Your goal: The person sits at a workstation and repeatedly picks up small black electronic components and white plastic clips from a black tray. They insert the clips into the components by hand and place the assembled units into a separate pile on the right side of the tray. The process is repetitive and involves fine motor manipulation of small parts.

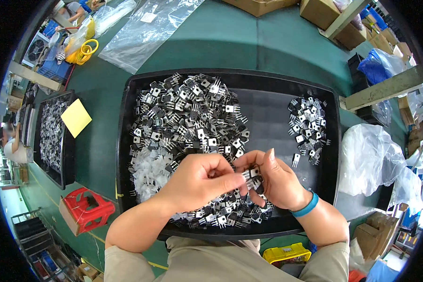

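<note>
Both my hands meet above the front middle of a wide black tray [230,74]. A few black-and-silver three-legged transistors [254,173] lie in the curled fingers of my right hand [284,185], its thumb raised. My left hand [202,181] is closed, the thumb tip pressed at the silver legs of those parts; its inner fingers are partly hidden. Around and beneath the hands spreads a large heap of loose transistors [188,113]. A smaller group of transistors [307,124] lies at the tray's right side. White translucent plastic pieces [150,171] are piled beside my left forearm.
Left of the tray are another filled black tray [70,174], a yellow paper [76,117] and a red plastic stool [87,209]. Clear plastic bags [368,157] lie on the right, a flat clear bag [148,35] behind. A yellow bin [286,254] is below. Another person [16,145] is far left.
</note>
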{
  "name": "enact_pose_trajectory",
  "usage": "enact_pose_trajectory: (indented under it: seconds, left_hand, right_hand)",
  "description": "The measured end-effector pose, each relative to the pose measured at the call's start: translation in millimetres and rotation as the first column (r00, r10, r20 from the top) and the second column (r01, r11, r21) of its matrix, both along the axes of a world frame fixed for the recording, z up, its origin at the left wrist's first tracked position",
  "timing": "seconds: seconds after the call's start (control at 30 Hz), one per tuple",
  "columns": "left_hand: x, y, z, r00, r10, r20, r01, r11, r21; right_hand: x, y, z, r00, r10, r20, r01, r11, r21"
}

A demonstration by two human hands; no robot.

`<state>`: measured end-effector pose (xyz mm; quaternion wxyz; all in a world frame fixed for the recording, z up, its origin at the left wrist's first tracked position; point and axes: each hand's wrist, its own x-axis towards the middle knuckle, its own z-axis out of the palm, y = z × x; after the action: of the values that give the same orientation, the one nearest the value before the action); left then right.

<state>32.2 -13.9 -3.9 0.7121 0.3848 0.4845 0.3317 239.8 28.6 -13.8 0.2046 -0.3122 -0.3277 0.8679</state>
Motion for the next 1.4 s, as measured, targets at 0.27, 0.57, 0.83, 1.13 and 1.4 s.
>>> enact_pose_trajectory:
  seconds: [0.27, 0.57, 0.83, 1.13, 1.4]
  left_hand:
    - [-1, 7, -19, 0.84, 0.267, 0.472, -0.3, 0.954, -0.007]
    - [3, 7, -9, 0.906, 0.222, 0.361, -0.23, 0.973, -0.022]
    - [0, 9, -2, 0.944, 0.175, 0.281, -0.163, 0.985, -0.063]
    - [2, 7, -4, 0.938, 0.16, 0.308, -0.158, 0.987, -0.033]
    - [1, 9, 1, 0.975, 0.131, 0.182, -0.13, 0.991, -0.013]
  right_hand:
    - [2, 14, -2, 0.936, -0.147, 0.319, 0.011, 0.92, 0.392]
    - [7, 3, -21, 0.64, -0.147, 0.755, -0.727, 0.202, 0.656]
    - [3, -3, -31, 0.61, -0.084, 0.788, -0.758, 0.228, 0.611]
    - [8, 13, -20, 0.86, -0.209, 0.466, -0.409, 0.265, 0.873]
    - [9, 3, 10, 0.901, -0.352, 0.252, 0.09, 0.722, 0.686]
